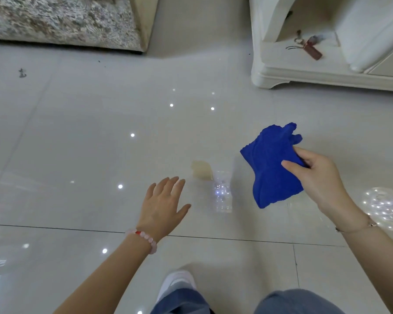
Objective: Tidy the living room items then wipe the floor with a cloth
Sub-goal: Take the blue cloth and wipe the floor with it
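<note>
Wiping step, seemingly just starting. Blue cloth (270, 168) bunched, held above floor (89, 132) at right, pinched between thumb and fingers of right hand (315, 177). Left hand (161, 205) spread, empty, near centre. Next, probably: lower cloth onto yellowish patch (201, 169) between the 2 hands.

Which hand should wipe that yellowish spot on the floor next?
Right. The right hand grips the blue cloth, held just right of the yellowish spot; the left hand is open and empty.
</note>
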Demonstrator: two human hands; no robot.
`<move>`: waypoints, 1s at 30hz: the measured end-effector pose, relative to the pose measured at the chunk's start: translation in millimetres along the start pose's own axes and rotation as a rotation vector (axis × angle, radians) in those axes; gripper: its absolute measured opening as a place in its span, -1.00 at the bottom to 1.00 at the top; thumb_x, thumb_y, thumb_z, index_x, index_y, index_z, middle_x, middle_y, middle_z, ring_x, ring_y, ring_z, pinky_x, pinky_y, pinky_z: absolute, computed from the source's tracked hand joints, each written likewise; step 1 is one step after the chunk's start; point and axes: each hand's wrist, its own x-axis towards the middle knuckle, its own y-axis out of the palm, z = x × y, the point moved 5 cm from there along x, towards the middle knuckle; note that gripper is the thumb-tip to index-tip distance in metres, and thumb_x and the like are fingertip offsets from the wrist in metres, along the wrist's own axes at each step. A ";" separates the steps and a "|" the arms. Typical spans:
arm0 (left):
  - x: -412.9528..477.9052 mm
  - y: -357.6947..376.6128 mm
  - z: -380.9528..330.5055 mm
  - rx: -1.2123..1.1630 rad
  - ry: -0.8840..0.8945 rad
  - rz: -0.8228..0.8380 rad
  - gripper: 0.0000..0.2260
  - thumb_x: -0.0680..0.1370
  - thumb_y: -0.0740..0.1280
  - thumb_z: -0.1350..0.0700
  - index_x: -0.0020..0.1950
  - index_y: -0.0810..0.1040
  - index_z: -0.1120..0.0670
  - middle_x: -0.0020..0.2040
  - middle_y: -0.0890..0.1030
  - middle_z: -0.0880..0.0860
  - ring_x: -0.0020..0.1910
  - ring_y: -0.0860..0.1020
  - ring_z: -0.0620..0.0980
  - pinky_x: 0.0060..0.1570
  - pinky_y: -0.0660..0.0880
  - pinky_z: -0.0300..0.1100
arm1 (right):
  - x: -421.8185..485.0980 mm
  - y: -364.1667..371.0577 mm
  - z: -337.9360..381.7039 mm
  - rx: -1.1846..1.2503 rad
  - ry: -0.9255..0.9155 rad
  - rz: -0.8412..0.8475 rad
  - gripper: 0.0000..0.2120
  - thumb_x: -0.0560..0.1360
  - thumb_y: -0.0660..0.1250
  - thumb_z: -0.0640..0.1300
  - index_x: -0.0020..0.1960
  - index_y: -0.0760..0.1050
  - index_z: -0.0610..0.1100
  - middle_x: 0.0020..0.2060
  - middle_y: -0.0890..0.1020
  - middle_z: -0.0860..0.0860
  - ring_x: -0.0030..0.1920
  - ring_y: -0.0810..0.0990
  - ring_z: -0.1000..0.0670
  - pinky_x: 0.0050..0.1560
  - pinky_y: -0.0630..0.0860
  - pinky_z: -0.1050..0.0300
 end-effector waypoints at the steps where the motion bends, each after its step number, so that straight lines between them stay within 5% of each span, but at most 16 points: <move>1: 1.6 4.0 2.7 0.015 -0.010 0.012 -0.44 0.34 0.48 -0.10 0.25 0.48 0.14 0.19 0.57 0.11 0.16 0.54 0.16 0.11 0.47 0.13 | 2.7 6.3 -5.2 -0.077 -0.020 0.019 -0.89 0.49 0.29 -0.25 -0.07 0.50 -0.31 -0.16 0.57 -0.31 -0.15 0.51 -0.30 -0.18 0.49 -0.06; 4: 2.4 16.7 9.9 0.035 -0.038 0.055 -0.45 0.39 0.43 -0.11 0.30 0.46 0.12 0.25 0.53 0.10 0.24 0.48 0.16 0.18 0.42 0.13 | 9.2 41.7 -29.4 -0.176 0.001 0.092 -0.89 0.50 0.31 -0.19 -0.11 0.53 -0.25 -0.28 0.59 -0.19 -0.26 0.50 -0.15 -0.26 0.38 0.10; 9: -3.3 32.9 22.5 0.030 -0.063 0.051 -0.46 0.45 0.38 -0.10 0.35 0.42 0.12 0.32 0.47 0.10 0.31 0.43 0.15 0.24 0.38 0.11 | 21.5 86.6 -92.3 0.158 0.273 0.038 -0.72 0.54 0.27 -0.15 -0.14 0.45 -0.40 -0.22 0.56 -0.28 -0.20 0.49 -0.10 -0.21 0.36 0.08; 12: -4.8 40.8 32.4 0.024 -0.070 0.005 -0.48 0.47 0.31 -0.13 0.35 0.41 0.12 0.32 0.48 0.10 0.29 0.44 0.17 0.21 0.42 0.13 | 14.3 92.3 -103.8 0.028 0.146 -0.040 -0.82 0.55 0.24 -0.14 -0.18 0.46 -0.21 -0.29 0.55 -0.05 -0.24 0.49 -0.04 -0.29 0.39 0.15; 14: -5.0 47.0 37.6 0.040 -0.081 -0.006 -0.45 0.47 0.15 -0.19 0.35 0.37 0.10 0.32 0.47 0.10 0.29 0.44 0.17 0.19 0.43 0.15 | 8.0 100.2 -102.0 -0.088 0.016 -0.031 -0.91 0.56 0.23 -0.13 0.02 0.49 -0.09 -0.16 0.57 0.09 -0.17 0.53 0.02 -0.22 0.47 0.18; 19: -5.4 66.3 47.0 0.070 -0.079 -0.030 -0.38 0.46 0.08 -0.25 0.42 0.25 0.06 0.41 0.37 0.11 0.39 0.23 0.15 0.31 0.15 0.11 | 6.0 123.4 -112.2 -0.200 -0.061 0.016 -0.58 0.57 0.20 -0.08 0.41 0.28 -0.01 0.18 0.49 0.15 0.08 0.50 0.07 0.03 0.47 0.15; 24: -8.1 71.4 51.5 0.060 -0.073 -0.020 -0.36 0.46 0.07 -0.28 0.44 0.23 0.04 0.45 0.32 0.08 0.41 0.19 0.12 0.29 0.12 0.09 | 19.2 145.4 -101.9 -0.221 -0.092 0.027 -0.55 0.59 0.15 -0.11 0.46 0.20 -0.05 0.40 0.35 0.04 0.42 0.28 -0.03 0.42 0.22 0.01; 30: -7.4 77.3 53.5 0.039 -0.107 0.028 -0.34 0.47 0.04 -0.32 0.48 0.17 0.01 0.49 0.24 0.04 0.45 0.18 0.13 0.34 0.21 0.19 | 17.6 184.8 -80.1 -0.324 -0.216 0.170 -0.57 0.60 0.14 -0.09 0.46 0.21 -0.08 0.46 0.25 0.03 0.49 0.10 -0.01 0.45 -0.08 0.08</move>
